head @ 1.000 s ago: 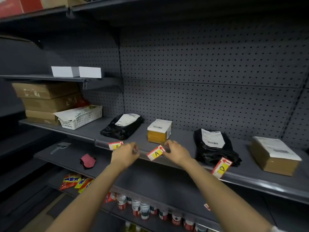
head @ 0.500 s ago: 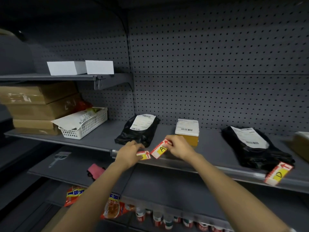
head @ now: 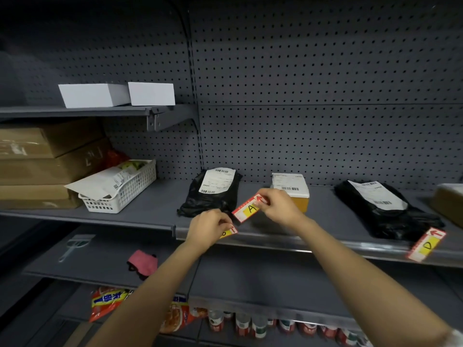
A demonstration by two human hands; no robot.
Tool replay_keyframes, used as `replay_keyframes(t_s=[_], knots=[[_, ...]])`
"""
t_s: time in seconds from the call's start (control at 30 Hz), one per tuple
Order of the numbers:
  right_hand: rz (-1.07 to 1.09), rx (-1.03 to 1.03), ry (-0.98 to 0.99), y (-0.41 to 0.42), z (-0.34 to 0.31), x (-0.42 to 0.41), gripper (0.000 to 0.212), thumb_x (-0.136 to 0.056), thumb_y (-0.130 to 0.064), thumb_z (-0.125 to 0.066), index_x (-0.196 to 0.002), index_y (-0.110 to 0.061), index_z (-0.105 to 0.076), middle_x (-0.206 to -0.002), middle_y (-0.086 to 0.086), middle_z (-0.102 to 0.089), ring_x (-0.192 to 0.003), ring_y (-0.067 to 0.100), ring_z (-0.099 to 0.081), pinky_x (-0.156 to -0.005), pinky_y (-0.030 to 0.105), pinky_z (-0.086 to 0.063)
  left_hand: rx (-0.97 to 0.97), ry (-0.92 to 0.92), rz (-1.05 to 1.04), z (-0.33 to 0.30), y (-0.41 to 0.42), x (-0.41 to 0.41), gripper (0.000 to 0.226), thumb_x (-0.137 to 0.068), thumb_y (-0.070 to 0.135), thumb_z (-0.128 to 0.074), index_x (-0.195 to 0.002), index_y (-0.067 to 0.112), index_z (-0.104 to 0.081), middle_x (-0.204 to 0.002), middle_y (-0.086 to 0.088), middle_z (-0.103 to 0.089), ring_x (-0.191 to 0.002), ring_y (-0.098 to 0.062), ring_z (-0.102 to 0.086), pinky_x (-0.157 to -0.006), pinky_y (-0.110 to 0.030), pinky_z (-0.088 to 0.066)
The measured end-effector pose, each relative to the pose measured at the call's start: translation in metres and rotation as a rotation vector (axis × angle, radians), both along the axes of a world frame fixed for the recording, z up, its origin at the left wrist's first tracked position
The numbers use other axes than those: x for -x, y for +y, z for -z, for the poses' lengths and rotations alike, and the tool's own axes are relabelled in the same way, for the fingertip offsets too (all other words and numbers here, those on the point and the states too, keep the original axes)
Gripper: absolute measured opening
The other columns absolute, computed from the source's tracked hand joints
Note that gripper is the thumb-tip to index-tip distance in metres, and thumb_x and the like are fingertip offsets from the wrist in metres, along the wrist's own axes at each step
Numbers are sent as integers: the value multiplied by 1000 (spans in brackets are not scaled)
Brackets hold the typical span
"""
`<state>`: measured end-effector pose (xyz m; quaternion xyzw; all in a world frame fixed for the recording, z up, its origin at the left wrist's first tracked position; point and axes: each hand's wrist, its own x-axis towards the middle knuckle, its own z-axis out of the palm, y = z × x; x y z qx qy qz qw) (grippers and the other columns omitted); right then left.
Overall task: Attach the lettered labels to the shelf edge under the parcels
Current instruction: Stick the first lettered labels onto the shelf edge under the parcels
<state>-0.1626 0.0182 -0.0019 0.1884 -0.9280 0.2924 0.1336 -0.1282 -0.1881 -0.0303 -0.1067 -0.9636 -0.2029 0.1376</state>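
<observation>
My right hand (head: 280, 207) pinches a red, white and yellow label marked A (head: 249, 208), held tilted just above the shelf edge (head: 313, 244). My left hand (head: 208, 227) grips a second label (head: 229, 231), mostly hidden by the fingers, at the shelf edge. A label marked D (head: 426, 245) hangs askew on the edge under a black parcel bag (head: 383, 211) at the right. Another black parcel bag (head: 213, 191) lies behind my left hand, and a small yellow box with a white top (head: 292, 192) sits behind my right hand.
A white basket (head: 122, 190) and stacked cardboard boxes (head: 47, 161) fill the shelf's left end. A brown box (head: 448, 201) shows at the far right. Two white boxes (head: 115, 95) sit on the upper shelf. Lower shelves hold a pink cloth (head: 141, 262), snack bags and cans.
The view has shifted left and up. Both hands stay close together at the shelf edge; the A label has risen slightly, and my left hand's label now lies lower, right of its fingers.
</observation>
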Motion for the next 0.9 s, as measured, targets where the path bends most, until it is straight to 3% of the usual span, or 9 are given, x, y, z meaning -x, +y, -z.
replay_keyframes(t_s=[0.2, 0.33, 0.57, 0.73, 0.8, 0.9], knots=[[-81, -66, -9, -35, 9, -6, 6, -89, -23, -59, -92, -20, -63, -82, -4, -65, -76, 14, -60, -67, 29, -46, 201, -137, 26, 2, -26, -2, 18, -89, 31, -57, -105, 28, -65, -103, 1, -72, -93, -21, -64, -70, -31, -44], [-87, -84, -11, -53, 18, -11, 9, -89, -23, -58, -96, -19, -63, -96, 4, -70, -87, 21, -64, -75, 37, -52, 186, -158, 21, 0, -43, -5, 15, -88, 31, -59, -100, 29, -65, -100, 3, -72, -91, -19, -64, -70, -32, -46], [-114, -219, 35, -71, 31, -13, 16, -90, -25, -56, -101, -15, -62, -105, 8, -65, -94, 29, -61, -77, 38, -47, 168, -116, 22, 3, -48, -8, 12, -88, 30, -57, -97, 30, -66, -99, 2, -73, -94, -22, -64, -78, -35, -48], [-79, -225, 8, -70, 33, -10, 21, -88, -29, -60, -104, -16, -62, -106, 6, -58, -97, 26, -58, -78, 41, -50, 60, 5, -2, -10, -52, -12, 11, -90, 30, -56, -95, 31, -65, -91, 3, -73, -85, -20, -65, -69, -32, -48], [-73, -209, -22, -63, 37, -11, 32, -84, -32, -65, -112, -20, -57, -109, 4, -56, -100, 24, -57, -80, 38, -49, -39, 97, 6, -23, -44, -11, 9, -89, 30, -57, -94, 31, -65, -89, 5, -73, -82, -18, -65, -64, -30, -47], [-33, -21, -64, -37, 38, -20, 60, -77, -40, -72, -128, -28, -43, -120, -1, -54, -104, 17, -55, -87, 35, -49, -113, 195, 83, -45, -14, -5, 9, -88, 30, -59, -92, 29, -66, -90, 6, -72, -80, -15, -63, -63, -29, -45]])
